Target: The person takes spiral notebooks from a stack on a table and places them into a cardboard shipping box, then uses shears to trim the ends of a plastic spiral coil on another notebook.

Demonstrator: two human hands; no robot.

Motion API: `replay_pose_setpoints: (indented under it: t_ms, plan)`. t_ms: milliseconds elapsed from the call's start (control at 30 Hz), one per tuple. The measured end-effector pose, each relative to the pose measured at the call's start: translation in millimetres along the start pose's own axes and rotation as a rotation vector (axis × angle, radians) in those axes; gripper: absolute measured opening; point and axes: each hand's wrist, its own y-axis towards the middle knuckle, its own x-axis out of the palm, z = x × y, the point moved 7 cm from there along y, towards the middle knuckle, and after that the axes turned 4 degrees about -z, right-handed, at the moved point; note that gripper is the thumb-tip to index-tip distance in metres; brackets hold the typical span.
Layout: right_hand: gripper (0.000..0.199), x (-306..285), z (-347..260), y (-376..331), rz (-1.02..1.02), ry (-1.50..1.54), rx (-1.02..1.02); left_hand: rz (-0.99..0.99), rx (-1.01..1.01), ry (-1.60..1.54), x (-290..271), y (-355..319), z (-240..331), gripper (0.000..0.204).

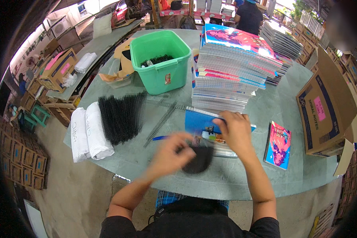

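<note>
My right hand grips a notebook with a blue cover, thumb and fingers at its upper right part. A wire coil runs along the notebook's upper edge and sticks out to the left. My left hand hangs near the notebook's lower left, smeared by motion; I cannot tell what its fingers hold. Beside it is a dark rounded thing, too blurred to name. Loose black spiral coils lie left of the notebook, near a blue pen-like thing. More pages show under the notebook.
A tall stack of notebooks stands behind my right hand. A green bin holds black coils. Bundled black coils and white wrapped rolls lie left. One pink-and-blue notebook and an open cardboard box are right.
</note>
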Motion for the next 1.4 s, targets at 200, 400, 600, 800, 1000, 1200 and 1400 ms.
replay_pose_setpoints:
  t_ms: [200,400,600,800,1000,1200,1400]
  plan:
    - [0.012,-3,-4,-1,-0.054,0.148,-0.004,0.122,0.243,0.272,-37,20,22,0.031]
    - [0.015,-6,-4,-5,-0.037,0.18,-0.073,0.28,0.229,0.341,-56,22,27,0.03]
    - [0.016,-5,-2,-10,-0.044,0.142,-0.038,0.556,0.239,0.149,-76,14,54,0.033]
    - [0.016,-7,-6,-13,0.014,0.135,-0.057,0.284,0.324,0.136,-50,20,41,0.037]
    - [0.019,-6,-4,-14,-0.014,0.13,-0.075,-0.211,0.261,0.408,0,15,16,0.029]
    - [0.017,-22,-4,-17,0.023,0.06,-0.047,-0.138,0.282,0.37,-5,39,30,0.036]
    - [0.018,-12,77,-47,-0.258,0.954,0.351,0.121,0.295,0.253,-22,46,40,0.034]
